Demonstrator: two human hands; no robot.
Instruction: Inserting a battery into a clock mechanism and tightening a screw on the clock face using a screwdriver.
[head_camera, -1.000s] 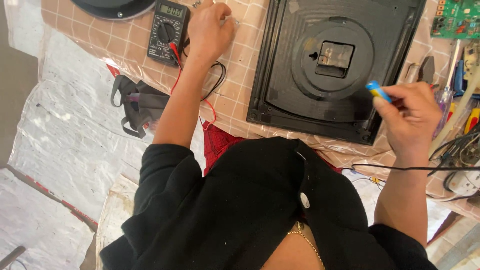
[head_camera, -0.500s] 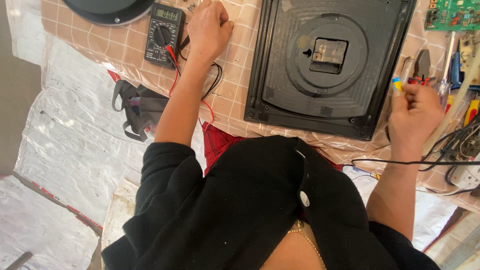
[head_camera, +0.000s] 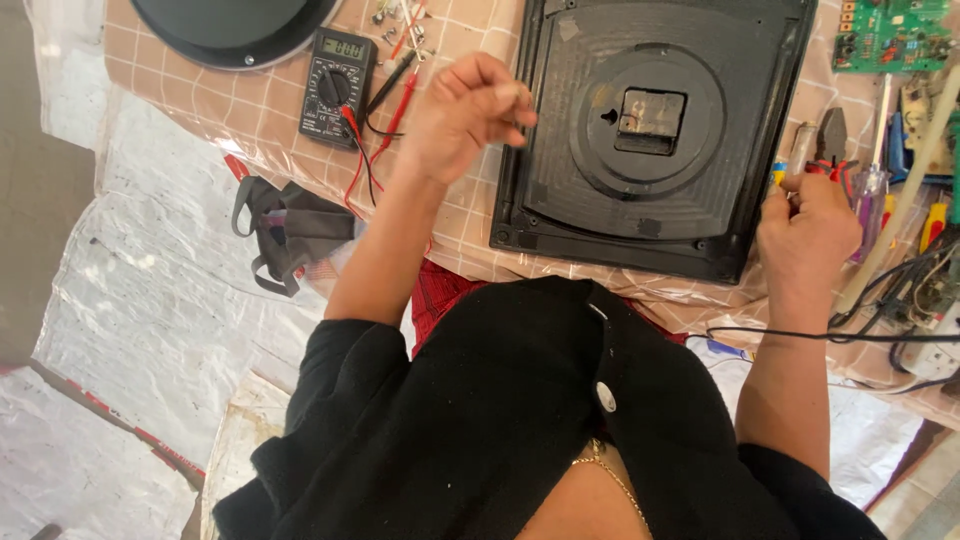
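Fingers of the right hand (head_camera: 808, 225) curl closed among the screwdrivers (head_camera: 872, 185) right of the clock back (head_camera: 650, 130), while the left hand (head_camera: 465, 115) hovers loosely curled, apparently empty, at its left edge.

Black clock back (head_camera: 655, 130); black multimeter (head_camera: 337, 75), red-black leads (head_camera: 385, 110); tan white-checked tablecloth (head_camera: 250, 110); green circuit board (head_camera: 890, 35).

A: Where is there room to pass?
B: Left of centre, bare checked tablecloth (head_camera: 270, 120) between the multimeter (head_camera: 337, 72) and the black square panel (head_camera: 655, 130).
A: And at the right edge?
B: Crowded: screwdrivers (head_camera: 872, 190), pliers (head_camera: 830, 140) and tangled cables (head_camera: 900, 300) block it.
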